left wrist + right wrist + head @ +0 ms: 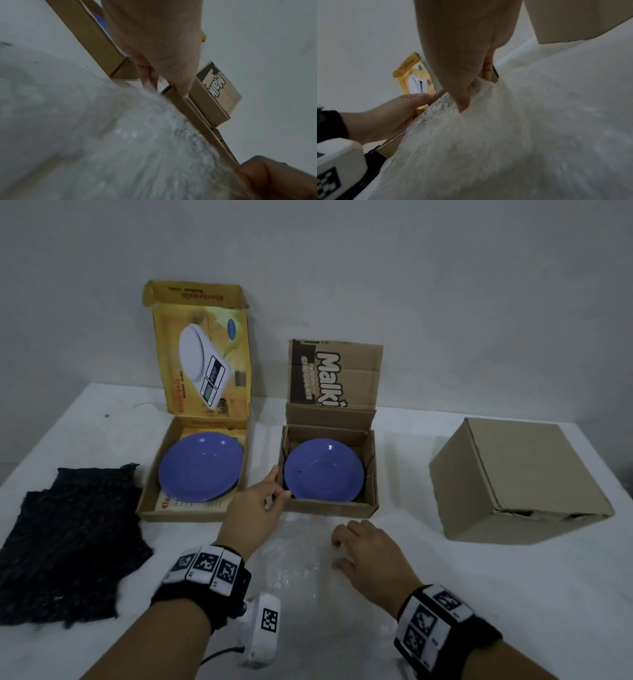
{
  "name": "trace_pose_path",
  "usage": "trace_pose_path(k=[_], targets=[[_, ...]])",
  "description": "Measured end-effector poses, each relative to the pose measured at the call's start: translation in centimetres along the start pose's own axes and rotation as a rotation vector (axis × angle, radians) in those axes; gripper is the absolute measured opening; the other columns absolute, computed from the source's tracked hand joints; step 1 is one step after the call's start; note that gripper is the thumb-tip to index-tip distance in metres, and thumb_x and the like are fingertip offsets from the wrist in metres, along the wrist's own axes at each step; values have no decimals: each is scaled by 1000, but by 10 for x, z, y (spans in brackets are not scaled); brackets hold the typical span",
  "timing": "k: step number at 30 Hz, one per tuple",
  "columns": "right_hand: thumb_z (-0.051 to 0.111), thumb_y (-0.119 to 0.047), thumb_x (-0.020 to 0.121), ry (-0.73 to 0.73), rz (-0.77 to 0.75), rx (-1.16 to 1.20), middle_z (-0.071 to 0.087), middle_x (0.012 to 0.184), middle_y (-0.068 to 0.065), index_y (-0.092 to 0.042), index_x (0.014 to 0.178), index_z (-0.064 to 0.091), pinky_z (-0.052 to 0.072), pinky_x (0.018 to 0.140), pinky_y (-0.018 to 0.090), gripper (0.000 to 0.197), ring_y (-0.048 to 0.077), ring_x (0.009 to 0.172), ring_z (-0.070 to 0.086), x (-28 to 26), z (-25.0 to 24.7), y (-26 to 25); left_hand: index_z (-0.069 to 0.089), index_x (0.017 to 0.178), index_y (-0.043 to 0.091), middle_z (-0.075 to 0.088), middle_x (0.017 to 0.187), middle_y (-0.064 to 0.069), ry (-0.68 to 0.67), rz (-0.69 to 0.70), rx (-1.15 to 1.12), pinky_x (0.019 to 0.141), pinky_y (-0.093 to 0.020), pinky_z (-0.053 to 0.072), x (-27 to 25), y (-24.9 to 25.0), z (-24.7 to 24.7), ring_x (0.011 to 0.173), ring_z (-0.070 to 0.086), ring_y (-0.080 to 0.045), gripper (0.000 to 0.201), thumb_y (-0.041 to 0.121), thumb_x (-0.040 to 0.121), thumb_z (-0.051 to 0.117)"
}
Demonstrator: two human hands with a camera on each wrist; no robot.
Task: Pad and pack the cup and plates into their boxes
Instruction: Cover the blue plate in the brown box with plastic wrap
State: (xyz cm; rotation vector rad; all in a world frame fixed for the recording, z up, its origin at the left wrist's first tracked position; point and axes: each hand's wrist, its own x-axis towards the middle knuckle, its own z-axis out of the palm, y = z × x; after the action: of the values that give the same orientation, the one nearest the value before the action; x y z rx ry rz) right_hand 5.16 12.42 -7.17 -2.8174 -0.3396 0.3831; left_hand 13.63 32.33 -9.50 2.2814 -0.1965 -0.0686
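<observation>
The left hand (255, 505) grips the near-left corner of the brown cardboard box (329, 506), thumb on the rim and fingers curled against the outer wall. The right hand (364, 553) rests on the clear bubble wrap (294, 563), fingers bent down into it; the right wrist view shows the fingertips (462, 104) gathering a fold of the sheet, which the head view does not resolve. The left wrist view shows the thumb (181, 89) lying over the box edge, with the printed lid flap (221, 88) standing behind it; the plates are almost hidden there. Only the head view shows the box contents: a round, glossy blue plate (323, 470) lies flat inside the box held by the left hand, and a second, similar blue plate (200, 467) lies in the shallow yellow kitchen-scale box (154, 494) just left of the left hand, lid upright. A dark, coarse knitted cloth (68, 542) lies flat on the white surface (513, 594) well left of the left hand. A plain closed cardboard box (520, 484), cube-like, stands beyond and right of the right hand. The bubble wrap is thin, translucent and crinkled, spread between the two hands and touching the front wall of the held box. No cup is visible in any view.
</observation>
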Motion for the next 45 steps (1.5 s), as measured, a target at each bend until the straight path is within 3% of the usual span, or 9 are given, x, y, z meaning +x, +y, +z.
trace_pose_path(k=[10,13,16,19,25,33,37,42,45], targets=[[43,12,77,422,73,372,44,88,3,-12,72,55,42,62,27,27,17,68,47,18,-31,34,53,66,17,46,142,8,90,-1,51,64,-20,42,1,-4,13,64,61,-4,24,23,87,62],[52,-16,85,302,-25,390,46,100,1,-15,87,66,43,76,28,14,17,86,51,13,-38,43,51,67,12,45,143,9,108,-9,81,64,-21,41,1,-3,16,66,63,-11,24,21,88,61],[57,-74,65,-75,-131,174,32,127,-5,-34,115,55,33,102,32,64,15,116,36,-1,-42,50,51,68,12,45,143,10,112,-14,97,62,-20,40,0,-2,17,67,63,-13,24,20,89,59],[65,-78,54,-212,-211,-104,5,148,-4,-39,133,36,23,109,37,93,17,131,18,-10,-40,58,52,71,10,44,143,10,124,-19,102,60,-21,42,-1,0,19,65,62,-17,22,19,89,58],[69,-31,79,-132,-277,-112,23,146,7,-21,99,62,41,95,39,24,26,119,39,-8,-39,62,54,77,7,41,144,13,123,-36,107,64,-22,39,-3,3,21,65,56,0,19,19,92,54],[34,-9,97,370,61,101,54,70,1,-17,114,41,42,55,32,20,27,62,56,23,-69,49,64,90,8,50,140,10,82,-66,139,73,-25,44,-3,9,15,80,57,-8,21,27,91,55],[33,-29,100,682,262,455,57,81,8,-15,107,52,39,63,30,25,27,71,56,38,-72,47,69,104,13,51,139,8,94,24,186,76,-26,47,-2,7,10,94,65,-18,22,26,90,58],[64,-67,68,243,182,344,32,112,0,-29,124,41,45,78,31,72,17,92,47,38,-55,29,66,74,17,54,135,4,68,107,314,74,-29,51,6,0,7,103,60,-18,16,27,85,62],[62,-57,79,130,139,-11,39,117,5,-28,126,47,44,85,35,57,25,109,45,37,-38,24,64,72,19,53,132,2,62,142,313,71,-30,51,7,0,5,107,58,-17,18,30,85,59]])
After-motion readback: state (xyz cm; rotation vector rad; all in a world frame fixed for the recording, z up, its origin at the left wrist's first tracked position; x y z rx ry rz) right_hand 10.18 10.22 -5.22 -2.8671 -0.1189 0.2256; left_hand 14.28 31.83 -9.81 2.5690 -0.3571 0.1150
